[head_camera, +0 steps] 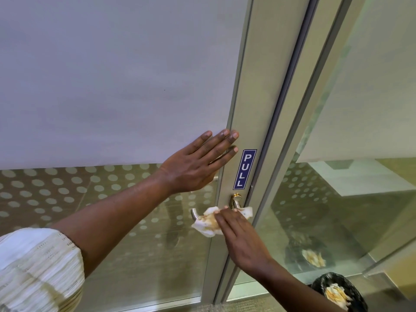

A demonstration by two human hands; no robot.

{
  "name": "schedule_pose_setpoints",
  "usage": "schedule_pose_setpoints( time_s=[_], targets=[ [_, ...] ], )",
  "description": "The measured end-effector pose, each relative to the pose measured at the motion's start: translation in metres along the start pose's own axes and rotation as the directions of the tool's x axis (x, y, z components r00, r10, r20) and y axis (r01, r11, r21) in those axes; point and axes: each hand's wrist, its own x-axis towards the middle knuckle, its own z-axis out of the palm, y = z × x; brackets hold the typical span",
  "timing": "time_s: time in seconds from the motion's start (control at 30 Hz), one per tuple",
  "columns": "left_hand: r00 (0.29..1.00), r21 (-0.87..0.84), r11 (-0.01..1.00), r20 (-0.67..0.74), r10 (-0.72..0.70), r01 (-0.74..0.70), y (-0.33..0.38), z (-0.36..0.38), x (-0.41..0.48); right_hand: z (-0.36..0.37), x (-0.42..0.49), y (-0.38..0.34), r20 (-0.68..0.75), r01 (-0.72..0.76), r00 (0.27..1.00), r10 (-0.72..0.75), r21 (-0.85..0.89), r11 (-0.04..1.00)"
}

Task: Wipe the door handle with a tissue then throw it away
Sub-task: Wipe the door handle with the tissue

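A metal lever door handle (pixel 235 201) sticks out of the grey door frame, under a blue PULL sticker. My right hand (pixel 242 239) presses a crumpled white tissue (pixel 208 222) with brown stains against the lever; most of the lever is hidden under the tissue, only its left tip and its base show. My left hand (pixel 198 162) lies flat with fingers spread on the frosted glass door (pixel 112 86), just left of the frame and above the handle. A bin lined with a black bag (pixel 337 293) stands on the floor at the lower right, with used tissues in it.
The PULL sticker (pixel 244 169) sits on the door's metal stile. A fixed glass panel (pixel 349 176) lies to the right and reflects the bin. The lower door glass has a dotted pattern. A pale striped sleeve (pixel 38 271) covers my left upper arm.
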Motion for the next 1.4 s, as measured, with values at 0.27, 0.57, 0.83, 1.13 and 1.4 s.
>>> schedule_pose_setpoints(
  time_s=[0.27,0.57,0.83,1.13,1.4],
  targets=[
    [1.0,-0.004,1.0,-0.003,-0.002,0.002,0.0,0.001,0.0,-0.023,0.0,-0.014,-0.11,-0.439,0.874,0.474,0.239,0.866],
    [1.0,-0.015,1.0,0.009,0.003,-0.003,0.0,0.007,-0.001,-0.033,0.04,-0.01,0.048,-0.769,0.539,0.841,0.435,0.468],
    [1.0,-0.041,0.999,0.001,0.003,-0.003,0.001,0.007,-0.001,-0.033,0.047,-0.012,-0.042,-0.714,0.503,0.863,0.543,0.442],
    [1.0,-0.051,0.999,0.003,0.003,-0.002,0.0,0.008,-0.002,-0.039,0.03,-0.012,0.069,-0.739,0.565,0.822,0.486,0.466],
    [1.0,-0.055,0.998,-0.011,0.0,-0.001,0.001,0.009,-0.002,-0.065,0.038,0.007,-0.122,-0.64,0.453,0.883,0.646,0.417]
  ],
)
